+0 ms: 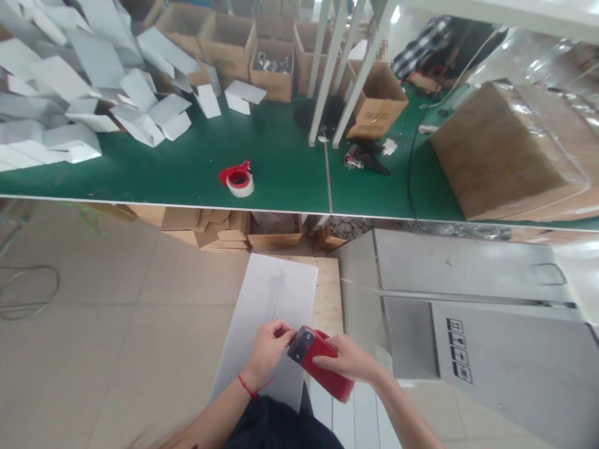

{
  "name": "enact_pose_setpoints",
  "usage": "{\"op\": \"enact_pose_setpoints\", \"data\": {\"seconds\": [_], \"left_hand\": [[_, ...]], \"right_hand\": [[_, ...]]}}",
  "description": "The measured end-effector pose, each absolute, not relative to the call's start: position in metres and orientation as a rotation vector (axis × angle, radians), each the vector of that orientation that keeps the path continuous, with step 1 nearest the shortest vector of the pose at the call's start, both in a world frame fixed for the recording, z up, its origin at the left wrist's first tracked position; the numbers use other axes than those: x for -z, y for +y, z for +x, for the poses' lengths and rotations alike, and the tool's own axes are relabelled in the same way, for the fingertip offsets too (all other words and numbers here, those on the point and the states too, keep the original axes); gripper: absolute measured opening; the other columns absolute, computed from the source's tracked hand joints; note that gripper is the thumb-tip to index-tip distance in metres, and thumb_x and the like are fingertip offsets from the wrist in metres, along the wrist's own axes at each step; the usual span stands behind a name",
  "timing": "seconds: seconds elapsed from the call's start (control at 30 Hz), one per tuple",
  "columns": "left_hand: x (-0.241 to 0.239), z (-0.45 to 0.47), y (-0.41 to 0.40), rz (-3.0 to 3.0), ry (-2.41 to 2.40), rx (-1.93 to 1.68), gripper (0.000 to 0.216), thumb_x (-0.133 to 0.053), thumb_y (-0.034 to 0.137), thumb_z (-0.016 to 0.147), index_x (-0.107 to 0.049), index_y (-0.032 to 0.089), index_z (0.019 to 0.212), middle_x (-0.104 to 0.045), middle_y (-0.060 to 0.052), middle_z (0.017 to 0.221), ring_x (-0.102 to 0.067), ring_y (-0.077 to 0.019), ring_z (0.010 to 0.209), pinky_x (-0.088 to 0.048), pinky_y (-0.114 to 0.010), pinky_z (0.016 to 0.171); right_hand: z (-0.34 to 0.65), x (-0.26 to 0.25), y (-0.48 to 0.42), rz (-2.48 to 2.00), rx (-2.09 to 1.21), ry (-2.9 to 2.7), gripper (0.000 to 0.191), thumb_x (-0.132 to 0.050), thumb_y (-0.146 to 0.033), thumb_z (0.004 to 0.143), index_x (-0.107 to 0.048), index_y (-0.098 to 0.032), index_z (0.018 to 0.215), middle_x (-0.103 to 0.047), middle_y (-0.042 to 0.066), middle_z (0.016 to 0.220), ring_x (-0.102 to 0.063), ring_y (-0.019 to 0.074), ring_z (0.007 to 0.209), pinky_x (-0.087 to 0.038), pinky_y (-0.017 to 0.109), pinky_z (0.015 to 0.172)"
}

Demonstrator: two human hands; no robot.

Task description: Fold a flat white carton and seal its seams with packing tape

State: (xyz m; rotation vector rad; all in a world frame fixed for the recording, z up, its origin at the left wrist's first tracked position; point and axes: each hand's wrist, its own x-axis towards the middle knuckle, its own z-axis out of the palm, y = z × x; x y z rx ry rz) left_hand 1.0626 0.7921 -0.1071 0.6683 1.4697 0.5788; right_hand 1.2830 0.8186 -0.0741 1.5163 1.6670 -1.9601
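Observation:
My right hand (pixel 349 358) is wrapped round a red tape dispenser (pixel 327 373) with a dark metal front end. The thumb lies across its side. My left hand (pixel 271 346) is closed in a pinch right at that front end; whatever lies between its fingertips is too small to make out. Beneath both hands is a white carton (pixel 276 284), a long flat face with a line along its middle. It rests partly on a pale wooden board (pixel 329 299).
Ahead runs a green-topped bench (pixel 178 171) with another red tape dispenser (pixel 238 179), piled white boxes (pixel 93 68) and brown open cartons (pixel 228 47). A large brown carton (pixel 510 149) sits at right. Grey-white cartons (pixel 472 262) stand right of my hands. Another person's checked sleeve (pixel 423 47) shows beyond.

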Motion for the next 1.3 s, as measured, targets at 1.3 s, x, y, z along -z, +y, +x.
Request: {"op": "enact_pose_setpoints", "data": {"seconds": [1.3], "left_hand": [[0.282, 0.879, 0.758, 0.463, 1.853, -0.756, 0.071, -0.082, 0.069, 0.046, -0.057, 0.017, 0.088, -0.066, -0.007, 0.084, -0.063, -0.0238, 0.083, -0.051, -0.039, 0.082]], "right_hand": [[1.306, 0.127, 0.824, 1.567, 1.662, 1.31, 0.06, -0.06, -0.081, 0.065, -0.056, -0.021, 0.064, -0.059, 0.003, 0.06, -0.054, 0.019, 0.056, -0.032, 0.03, 0.055]]}}
